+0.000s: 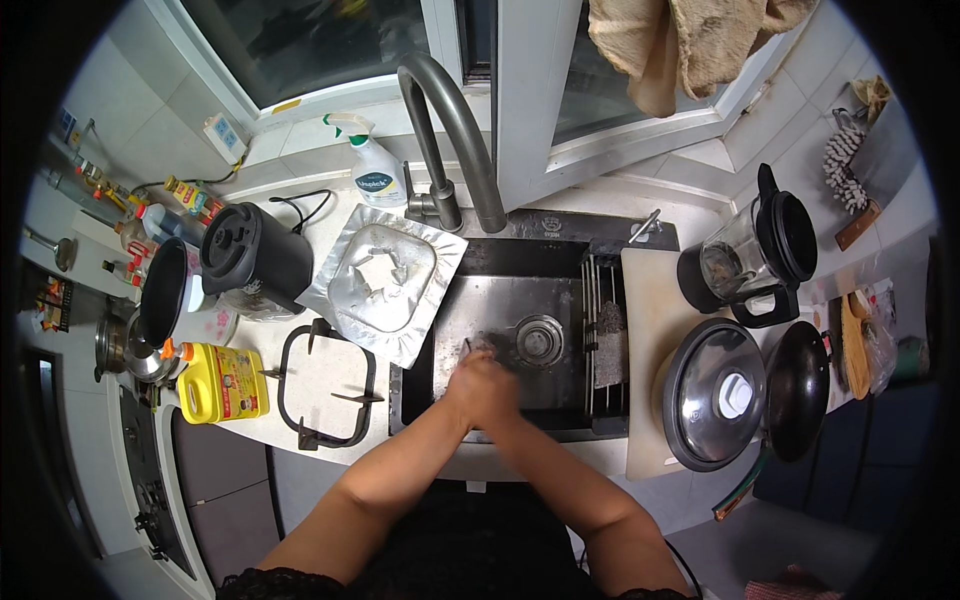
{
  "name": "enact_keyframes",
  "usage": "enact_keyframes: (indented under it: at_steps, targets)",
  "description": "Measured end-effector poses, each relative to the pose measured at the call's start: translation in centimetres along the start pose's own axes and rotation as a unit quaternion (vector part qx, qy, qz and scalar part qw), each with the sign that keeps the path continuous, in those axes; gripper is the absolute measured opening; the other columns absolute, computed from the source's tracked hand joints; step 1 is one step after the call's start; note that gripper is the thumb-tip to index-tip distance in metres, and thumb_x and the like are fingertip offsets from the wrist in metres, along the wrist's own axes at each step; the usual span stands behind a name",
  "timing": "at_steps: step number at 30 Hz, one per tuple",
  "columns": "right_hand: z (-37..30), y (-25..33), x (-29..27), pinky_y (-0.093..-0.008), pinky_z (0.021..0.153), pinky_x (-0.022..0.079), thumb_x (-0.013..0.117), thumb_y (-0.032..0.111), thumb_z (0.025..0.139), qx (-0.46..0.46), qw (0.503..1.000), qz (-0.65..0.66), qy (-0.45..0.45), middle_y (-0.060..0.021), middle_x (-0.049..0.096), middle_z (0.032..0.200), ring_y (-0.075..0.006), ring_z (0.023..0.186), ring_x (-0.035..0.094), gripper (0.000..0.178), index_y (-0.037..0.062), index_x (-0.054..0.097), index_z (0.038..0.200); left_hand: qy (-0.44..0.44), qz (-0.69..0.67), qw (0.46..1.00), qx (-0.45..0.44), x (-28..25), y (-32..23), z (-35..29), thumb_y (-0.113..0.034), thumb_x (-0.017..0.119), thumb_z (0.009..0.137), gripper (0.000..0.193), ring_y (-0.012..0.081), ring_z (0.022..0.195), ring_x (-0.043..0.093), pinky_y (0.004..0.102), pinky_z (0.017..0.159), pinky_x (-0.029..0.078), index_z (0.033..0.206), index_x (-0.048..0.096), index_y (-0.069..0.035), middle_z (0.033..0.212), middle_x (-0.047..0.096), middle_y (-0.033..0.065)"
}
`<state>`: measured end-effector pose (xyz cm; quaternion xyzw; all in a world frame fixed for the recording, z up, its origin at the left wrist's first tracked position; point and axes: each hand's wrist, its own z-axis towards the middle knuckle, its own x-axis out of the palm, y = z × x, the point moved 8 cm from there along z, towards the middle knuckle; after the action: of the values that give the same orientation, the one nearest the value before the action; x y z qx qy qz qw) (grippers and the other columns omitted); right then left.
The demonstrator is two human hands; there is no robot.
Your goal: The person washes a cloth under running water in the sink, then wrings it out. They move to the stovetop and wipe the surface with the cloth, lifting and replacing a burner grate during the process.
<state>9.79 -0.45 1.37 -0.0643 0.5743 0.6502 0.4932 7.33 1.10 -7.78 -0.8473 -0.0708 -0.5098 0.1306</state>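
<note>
Both my hands are pressed together over the front left part of the dark sink (475, 300). My left hand (466, 388) is closed, its fingers curled against the other hand. Overlapping it, my right hand (497, 402) is also closed and smeared by motion. A small greyish bit shows at the fingertips, but what the hands hold is too blurred to name. Just right of them lies the round drain (539, 341) in the sink floor. Above the sink arches a grey faucet (447, 130); no running water can be made out.
Foil sheet (382, 280), spray bottle (376, 172), black pan support (284, 385) and yellow jug (228, 384) stand left. A rack (590, 350) crosses the sink's right side. On the right are a cutting board (645, 300), lidded pot (705, 400), blender jug (735, 265) and dark wok (798, 390).
</note>
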Motion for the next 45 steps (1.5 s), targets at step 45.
enact_keyframes:
  at_steps: [45]
  targets:
    - [4.0,8.5,-8.2,-0.0365,0.072,0.047,0.065,0.007,0.063,-0.107,0.982,0.147,-0.048,-0.0125,0.054,0.074,-0.0312,0.071,0.053,0.021,0.0054,0.044,0.060,0.255,-0.199,0.945,-0.057,3.4,-1.7,-1.4,-0.049,0.053,0.088,0.037,0.0224,0.076,0.062,0.0339,0.065,0.051,0.087,0.057,-0.012,0.086,0.063,0.0069]
